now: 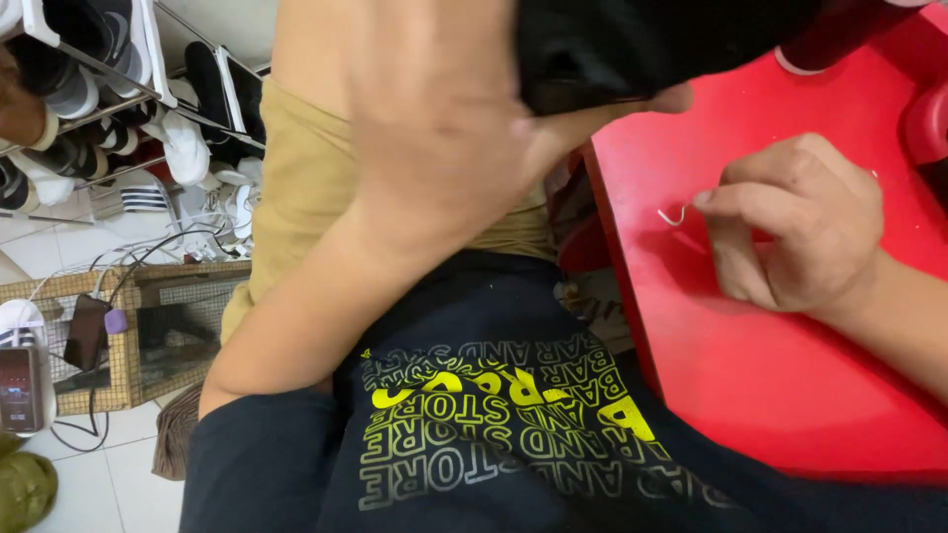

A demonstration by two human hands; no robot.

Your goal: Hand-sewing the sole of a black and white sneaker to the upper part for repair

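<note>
Red plastic table (790,395) carries the work. Right hand (800,222) rests knuckles-up on it, thumb and forefinger pressed together, pinching what looks like a thin thread that leads to a small metal hook (673,216) lying just beside the fingertips. Left hand (444,128), blurred and spread, presses black fabric (612,49) at the table's edge, apparently steadying it.

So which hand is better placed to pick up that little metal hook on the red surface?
Right hand: its fingertips rest on the red surface right beside the small hook. The left hand is raised against the black cloth.
</note>
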